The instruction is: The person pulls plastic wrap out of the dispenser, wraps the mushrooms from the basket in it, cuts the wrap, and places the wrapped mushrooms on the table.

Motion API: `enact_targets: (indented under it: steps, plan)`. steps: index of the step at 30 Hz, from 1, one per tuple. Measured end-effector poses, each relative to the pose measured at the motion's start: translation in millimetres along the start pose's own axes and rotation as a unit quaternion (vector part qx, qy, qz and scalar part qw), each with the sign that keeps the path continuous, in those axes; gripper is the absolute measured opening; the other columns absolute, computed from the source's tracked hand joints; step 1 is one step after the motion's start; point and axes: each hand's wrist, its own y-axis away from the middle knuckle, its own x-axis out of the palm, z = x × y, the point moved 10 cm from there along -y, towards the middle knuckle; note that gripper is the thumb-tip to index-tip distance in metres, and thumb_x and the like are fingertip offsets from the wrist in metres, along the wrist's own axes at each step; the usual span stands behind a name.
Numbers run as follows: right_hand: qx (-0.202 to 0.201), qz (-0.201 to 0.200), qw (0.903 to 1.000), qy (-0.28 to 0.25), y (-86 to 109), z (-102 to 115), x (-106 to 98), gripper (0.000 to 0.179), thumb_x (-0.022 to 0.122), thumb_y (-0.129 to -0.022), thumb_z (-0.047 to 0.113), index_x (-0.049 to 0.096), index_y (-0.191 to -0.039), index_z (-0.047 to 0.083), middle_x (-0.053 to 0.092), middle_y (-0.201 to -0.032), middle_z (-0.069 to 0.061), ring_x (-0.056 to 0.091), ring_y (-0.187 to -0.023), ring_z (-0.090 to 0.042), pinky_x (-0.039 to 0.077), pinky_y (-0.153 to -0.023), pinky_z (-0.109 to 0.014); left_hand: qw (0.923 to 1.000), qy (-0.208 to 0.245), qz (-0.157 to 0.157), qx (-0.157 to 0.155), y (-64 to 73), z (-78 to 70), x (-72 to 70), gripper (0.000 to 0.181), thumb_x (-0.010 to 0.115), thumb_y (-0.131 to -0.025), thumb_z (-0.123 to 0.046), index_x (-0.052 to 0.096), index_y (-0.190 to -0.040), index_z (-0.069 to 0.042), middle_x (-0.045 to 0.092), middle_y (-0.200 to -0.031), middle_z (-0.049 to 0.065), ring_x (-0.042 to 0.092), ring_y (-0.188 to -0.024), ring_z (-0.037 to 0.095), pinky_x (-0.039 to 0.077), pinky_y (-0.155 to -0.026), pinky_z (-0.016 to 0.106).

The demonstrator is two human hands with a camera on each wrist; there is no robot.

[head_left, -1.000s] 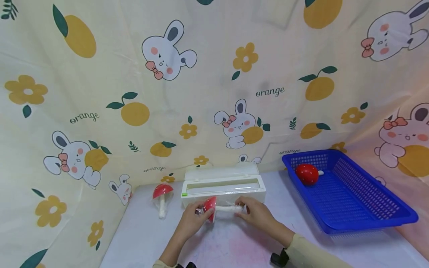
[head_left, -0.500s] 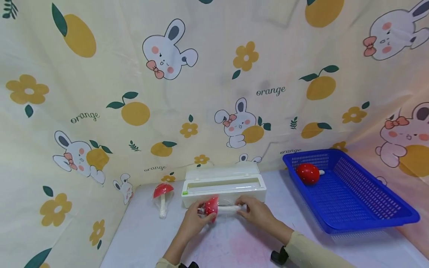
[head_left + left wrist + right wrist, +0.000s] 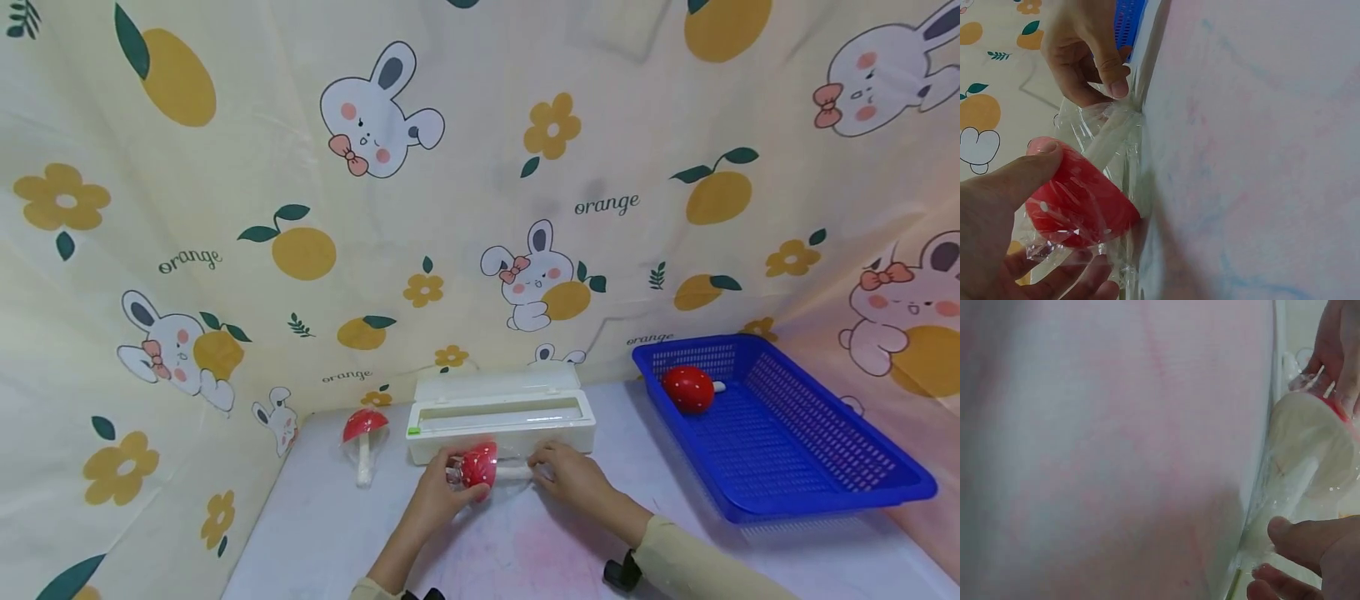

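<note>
Between both hands lies a toy mushroom (image 3: 478,467) on its side, with a red, white-spotted cap and a white stem, wrapped in clear plastic film (image 3: 1097,128). My left hand (image 3: 442,490) grips the cap, its thumb on the near side in the left wrist view. At the stem's end my right hand (image 3: 573,477) pinches the film and stem tip between thumb and fingers. The pale underside of the cap (image 3: 1313,444) shows through the film in the right wrist view. Just behind the mushroom stands a white film dispenser box (image 3: 501,429) with its lid raised.
Another wrapped mushroom (image 3: 363,442) lies at the left on the white tabletop (image 3: 300,533). To the right stands a blue plastic basket (image 3: 795,442) with a red spotted mushroom (image 3: 687,389) in its back left corner. A printed cloth (image 3: 465,167) hangs behind.
The mushroom has shifted slightly right and rolled, so more of its red cap faces the head camera. My left hand moved slightly right with it; the right hand stays at the stem end.
</note>
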Motion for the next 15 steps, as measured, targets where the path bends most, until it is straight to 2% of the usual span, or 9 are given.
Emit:
enact_targets:
  steps: [10,15]
  plan:
    - [-0.006,0.009,0.9997,-0.022,7.7,-0.8,-1.8,0.022,0.088,-0.089,0.020,0.077,-0.109,0.018,0.071,-0.104,0.003,0.069,-0.090,-0.020,0.057,-0.069,-0.036,1.0000,0.004,0.009,0.000,5.0,0.0,-1.8,0.073,0.093,-0.086,-0.034,0.055,-0.142,-0.008,0.061,-0.125,0.010,0.061,-0.107,0.024,0.059,-0.090,0.044]
    - [0.002,0.005,0.9991,-0.041,9.1,-1.3,-6.9,0.021,0.086,-0.091,0.019,0.077,-0.110,0.017,0.072,-0.104,0.001,0.068,-0.086,-0.020,0.054,-0.066,-0.033,0.9999,0.013,0.004,0.009,5.6,-1.7,-4.3,0.069,0.091,-0.088,-0.035,0.055,-0.141,-0.008,0.062,-0.127,0.010,0.063,-0.108,0.026,0.060,-0.090,0.044]
